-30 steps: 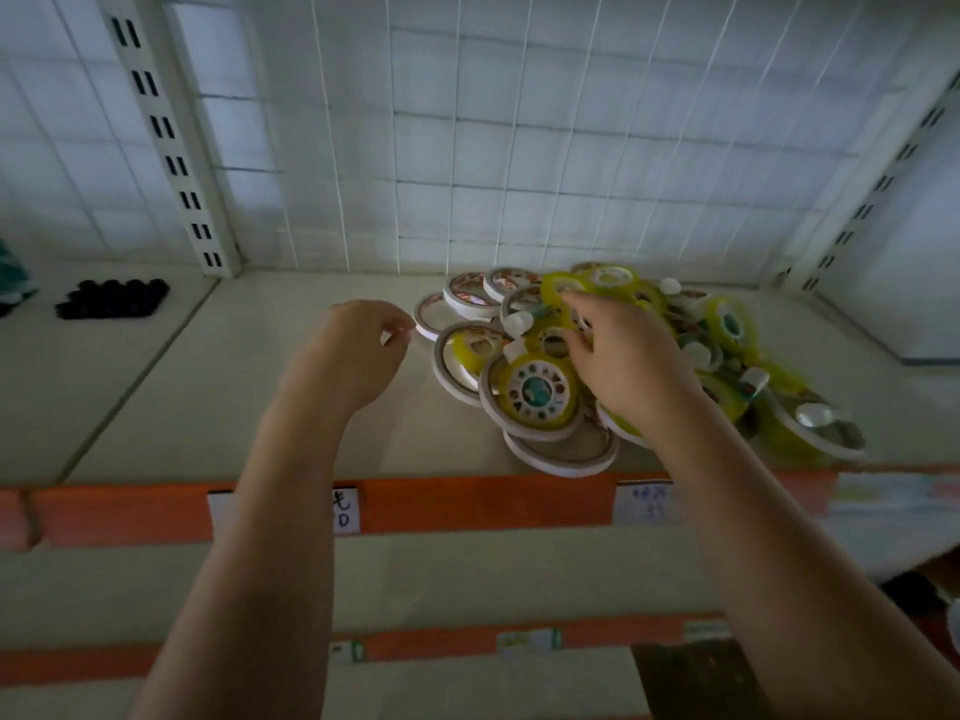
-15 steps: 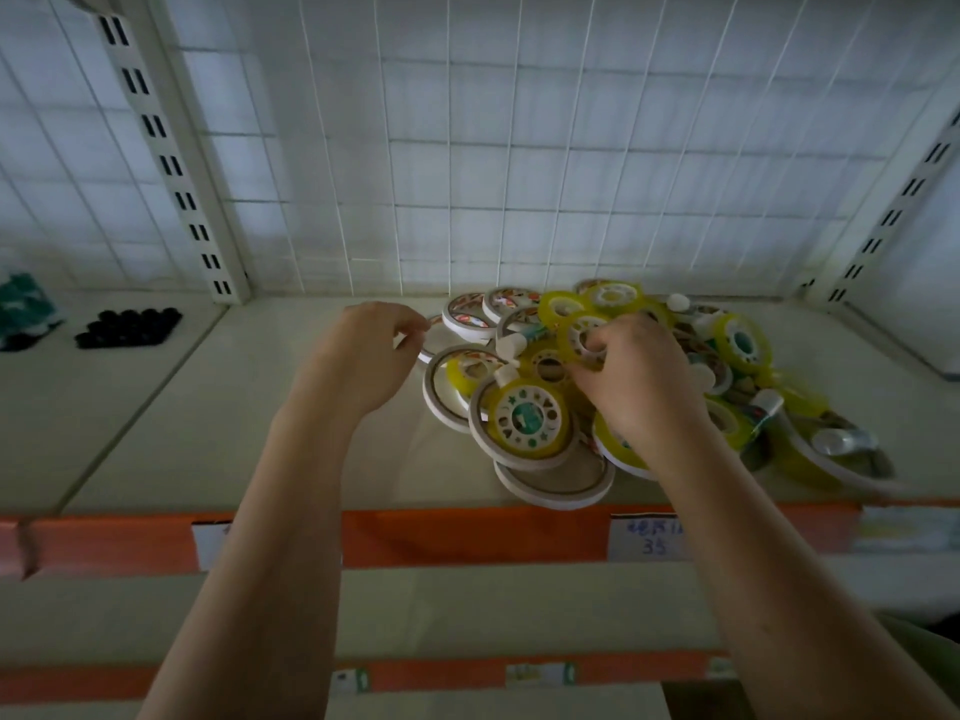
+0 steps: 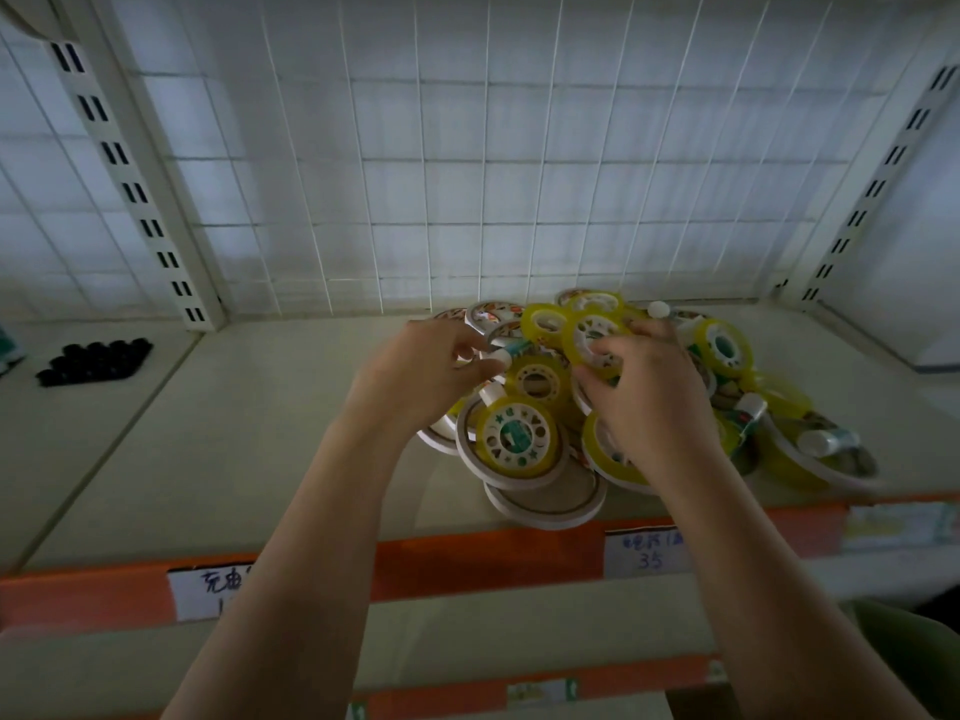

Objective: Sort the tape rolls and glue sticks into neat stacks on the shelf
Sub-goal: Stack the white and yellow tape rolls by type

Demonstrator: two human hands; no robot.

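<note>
Head view: a person's two bare forearms are reaching over the orange front edge of a pale shelf [image 3: 218, 449] toward a jumbled pile of tape rolls.
Left hand [image 3: 415, 374]: it is hovering at the pile's left edge, its fingers [image 3: 462, 350] curling inward and meeting the thumb just beside a white-capped glue stick [image 3: 511, 353]; whether they are actually pinching anything cannot be told.
Right hand [image 3: 649, 402]: it is lying over the middle of the pile, its fingers [image 3: 605, 348] gripping a yellow tape roll [image 3: 595, 335] by its rim and tilting it up off the heap.
Pile of tape rolls [image 3: 545, 459]: it is sitting on the right half of the shelf, near the front edge, with yellow rolls and flatter white rolls overlapping untidily.
Nearest rolls: a yellow roll with a green core [image 3: 519, 436] is lying flat on a white roll, and another white roll [image 3: 545, 498] is sticking out beneath, closest to the shelf's front.
Right end of pile: a second glue stick [image 3: 831, 440] is lying on its side across a white roll.
Back of shelf: a white wire grid [image 3: 467, 174] is standing behind the pile.
Far left: a cluster of small black objects [image 3: 96, 360] is sitting well apart from the pile.
Front edge: a handwritten price label [image 3: 644, 553] is hanging below the pile.
</note>
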